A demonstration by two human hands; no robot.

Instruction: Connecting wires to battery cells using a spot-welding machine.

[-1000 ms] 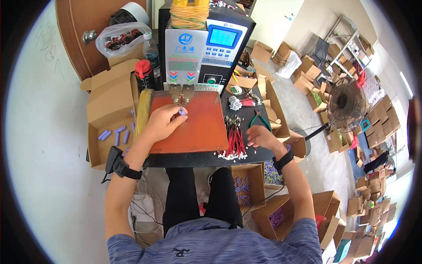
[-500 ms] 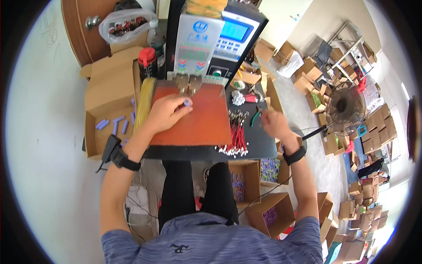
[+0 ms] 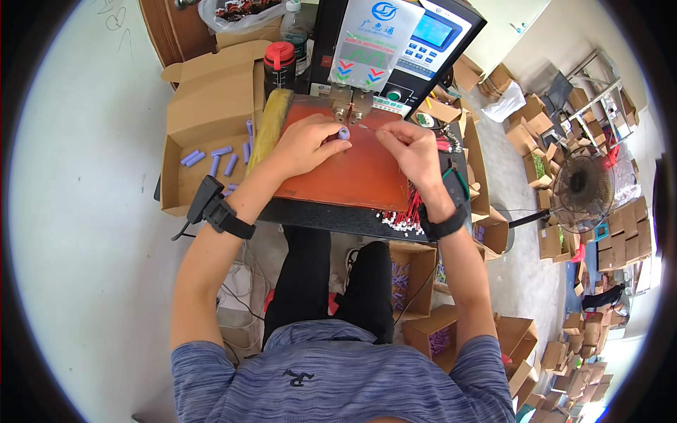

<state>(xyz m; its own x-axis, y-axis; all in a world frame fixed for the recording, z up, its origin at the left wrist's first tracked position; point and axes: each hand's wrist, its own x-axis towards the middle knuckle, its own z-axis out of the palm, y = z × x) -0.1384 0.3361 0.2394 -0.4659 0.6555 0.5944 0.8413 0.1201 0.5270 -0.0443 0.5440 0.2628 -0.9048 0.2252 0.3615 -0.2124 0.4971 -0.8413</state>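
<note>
My left hand (image 3: pixel 314 146) is closed around a purple cylindrical battery cell (image 3: pixel 343 133), its end facing up toward me. The cell sits just below the metal electrode tips (image 3: pixel 350 113) of a spot welder (image 3: pixel 374 42). My right hand (image 3: pixel 412 149) is closed in a pinch to the right of the cell, its fingertips pointing at the electrodes. A small thin piece seems to stick out of that pinch, too fine to make out. Beneath both hands lies an orange-red mat (image 3: pixel 338 180). Red wire leads (image 3: pixel 405 220) with white connectors lie partly hidden behind my right wrist.
An open cardboard box (image 3: pixel 185 187) on the left holds several purple cells. A yellow bundle (image 3: pixel 269 130) lies along the mat's left edge. Behind stand a red-capped bottle (image 3: pixel 280 63) and a clear bottle (image 3: pixel 293 32). A fan (image 3: pixel 584 185) stands to the right.
My right hand has come leftward from the table's right side to the electrodes. My left hand still holds the cell below them. The whole view has shifted.
</note>
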